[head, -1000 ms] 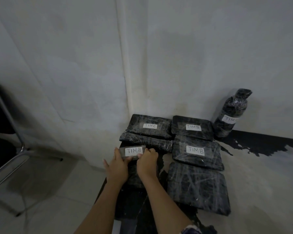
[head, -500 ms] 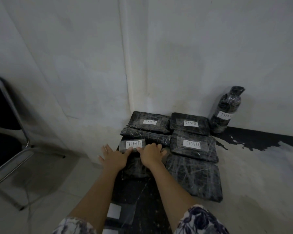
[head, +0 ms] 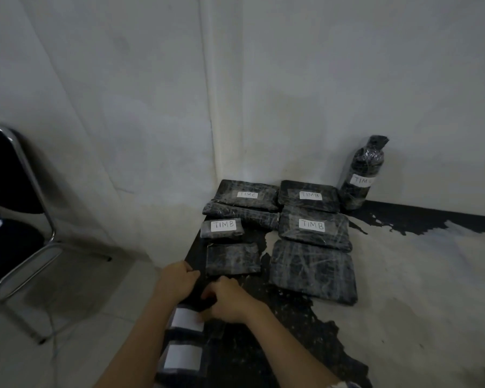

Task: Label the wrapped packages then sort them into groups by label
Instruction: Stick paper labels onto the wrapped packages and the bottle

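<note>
Both hands (head: 202,292) at blank label (head: 187,319), nr unlabelled pkg (head: 233,259).

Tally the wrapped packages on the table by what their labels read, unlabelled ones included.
TIMB flat packages: 3
TIMC flat package: 1
Unlabelled flat packages: 3
Wrapped bottle, label partly readable: 1
Total: 8

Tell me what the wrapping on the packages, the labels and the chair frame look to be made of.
Wrapping, as on the large unlabelled package: dark material under clear glossy plastic film, judging by the creased streaky highlights. TIMB label: matte white paper or tape, handwritten. Chair frame: polished metal tubing, probably chromed, given its bright reflections.
</note>
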{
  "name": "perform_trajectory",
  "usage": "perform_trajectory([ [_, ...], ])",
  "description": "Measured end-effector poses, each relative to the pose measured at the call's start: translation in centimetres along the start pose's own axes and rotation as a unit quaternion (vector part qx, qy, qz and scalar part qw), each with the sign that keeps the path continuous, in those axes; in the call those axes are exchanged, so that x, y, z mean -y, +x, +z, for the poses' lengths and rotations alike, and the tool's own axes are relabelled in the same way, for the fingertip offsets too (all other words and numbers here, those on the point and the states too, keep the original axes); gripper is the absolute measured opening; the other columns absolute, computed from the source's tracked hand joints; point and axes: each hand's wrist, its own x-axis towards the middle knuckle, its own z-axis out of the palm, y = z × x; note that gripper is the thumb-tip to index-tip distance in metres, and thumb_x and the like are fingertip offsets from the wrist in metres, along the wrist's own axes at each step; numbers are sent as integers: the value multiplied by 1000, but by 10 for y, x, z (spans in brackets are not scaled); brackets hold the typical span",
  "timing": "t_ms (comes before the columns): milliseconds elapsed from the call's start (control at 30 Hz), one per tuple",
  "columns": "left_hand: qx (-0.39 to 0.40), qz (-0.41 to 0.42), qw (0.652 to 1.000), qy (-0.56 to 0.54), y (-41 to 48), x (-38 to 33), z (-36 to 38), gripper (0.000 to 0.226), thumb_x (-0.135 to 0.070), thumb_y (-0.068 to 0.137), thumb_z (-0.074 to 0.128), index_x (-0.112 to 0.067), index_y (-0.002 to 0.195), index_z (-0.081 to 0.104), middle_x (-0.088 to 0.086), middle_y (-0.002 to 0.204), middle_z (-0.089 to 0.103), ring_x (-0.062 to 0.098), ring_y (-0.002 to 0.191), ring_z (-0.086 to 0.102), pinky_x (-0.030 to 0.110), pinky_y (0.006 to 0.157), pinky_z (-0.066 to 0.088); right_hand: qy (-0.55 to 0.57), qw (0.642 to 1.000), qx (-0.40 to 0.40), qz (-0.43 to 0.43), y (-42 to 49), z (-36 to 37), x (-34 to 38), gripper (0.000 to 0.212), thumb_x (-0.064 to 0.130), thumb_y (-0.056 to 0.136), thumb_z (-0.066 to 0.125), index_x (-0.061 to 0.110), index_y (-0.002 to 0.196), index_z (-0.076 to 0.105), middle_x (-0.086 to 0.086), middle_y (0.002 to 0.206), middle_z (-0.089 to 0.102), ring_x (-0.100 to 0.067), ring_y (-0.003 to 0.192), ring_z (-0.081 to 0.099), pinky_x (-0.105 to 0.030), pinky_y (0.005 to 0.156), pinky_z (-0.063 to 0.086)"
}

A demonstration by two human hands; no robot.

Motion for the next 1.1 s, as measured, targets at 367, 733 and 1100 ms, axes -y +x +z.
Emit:
perform_trajectory([
  [367, 8, -12, 993, -117, -15, -2, -2, 34, -30, 93, 53, -1, 78, 64, 19, 82, 63, 29, 82, 61, 39, 81, 48, 79, 996, 2, 36, -9, -1, 10, 26, 10, 88, 50, 3, 107, 66, -21, 120, 58, -34, 113, 52, -42, 99, 44],
  [733, -23, -87, 919, -384, -26, -47, -9, 37, -48, 80, 64, -13, 69, 60, 7, 66, 61, 23, 64, 54, 30, 59, 41, 142, 948, -276, -68, -14, -47, 0, 10, 19, 88, 58, 10, 86, 62, -3, 85, 59, -13, 77, 52, -26, 67, 44],
  [1100, 88, -88, 788, -603, -20, -77, 4, 14, -1, 91, 48, -4, 86, 61, 14, 78, 62, 20, 65, 59, 28, 51, 50, 147, 920, -356, -70, -19, -53, -11, 19, 30, 83, 67, 13, 90, 72, 0, 109, 58, -17, 107, 48, -32, 94, 44],
])
